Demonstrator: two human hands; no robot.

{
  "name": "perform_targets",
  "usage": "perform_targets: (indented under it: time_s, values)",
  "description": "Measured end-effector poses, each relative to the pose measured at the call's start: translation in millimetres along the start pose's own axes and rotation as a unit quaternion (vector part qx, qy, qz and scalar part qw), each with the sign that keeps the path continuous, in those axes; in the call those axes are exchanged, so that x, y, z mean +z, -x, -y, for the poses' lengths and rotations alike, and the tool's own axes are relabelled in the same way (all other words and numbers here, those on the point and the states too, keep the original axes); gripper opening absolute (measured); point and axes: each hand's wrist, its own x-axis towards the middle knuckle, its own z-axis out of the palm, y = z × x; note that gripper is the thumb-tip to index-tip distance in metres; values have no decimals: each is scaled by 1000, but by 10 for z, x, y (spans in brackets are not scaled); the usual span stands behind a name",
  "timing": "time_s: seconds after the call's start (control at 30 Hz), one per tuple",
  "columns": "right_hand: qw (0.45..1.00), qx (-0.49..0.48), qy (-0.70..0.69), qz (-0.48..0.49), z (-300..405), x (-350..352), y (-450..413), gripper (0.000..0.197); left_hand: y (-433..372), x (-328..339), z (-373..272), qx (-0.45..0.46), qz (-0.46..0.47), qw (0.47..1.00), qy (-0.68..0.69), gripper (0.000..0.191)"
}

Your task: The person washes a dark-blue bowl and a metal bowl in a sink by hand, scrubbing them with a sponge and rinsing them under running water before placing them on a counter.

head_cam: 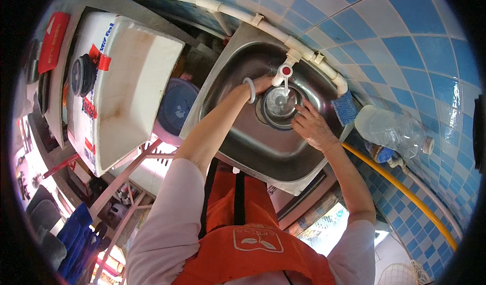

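Observation:
A round metal bowl (pixel 281 125) with water in it stands in the stainless steel sink (pixel 258 142). Water runs into it from a white tap (pixel 280 78) with a red cap. My left hand (pixel 264 83), with a pale bangle at the wrist, lies against the bowl's upper left side. The tap hides its fingertips, so its grip is unclear. At the right side of the bowl, my right hand (pixel 312 124) has its fingers on the rim, the index finger stretched along it and the others curled. The right thumb is hidden.
A white pipe (pixel 235 13) runs along the tiled wall behind the sink. Blue scouring mesh (pixel 344 108) hangs at the right rim, near a clear plastic jug (pixel 391 127) and a yellow hose (pixel 402 192). Left are a blue basin (pixel 177 104) and a white foam box (pixel 133 91).

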Motion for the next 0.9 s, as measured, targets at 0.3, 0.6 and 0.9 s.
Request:
perform_targets:
  time_s: [0.3, 0.6, 0.9]
  values:
    - [992, 96, -52, -58, -65, -104, -168, 12, 595, -24, 101, 2, -31, 991, 131, 67]
    - [388, 529, -718, -232, 351, 202, -434, 54, 473, 56, 560, 116, -209, 965, 111, 74]
    - [709, 469, -513, -115, -49, 310, -504, 50, 603, -5, 375, 153, -100, 983, 28, 73]
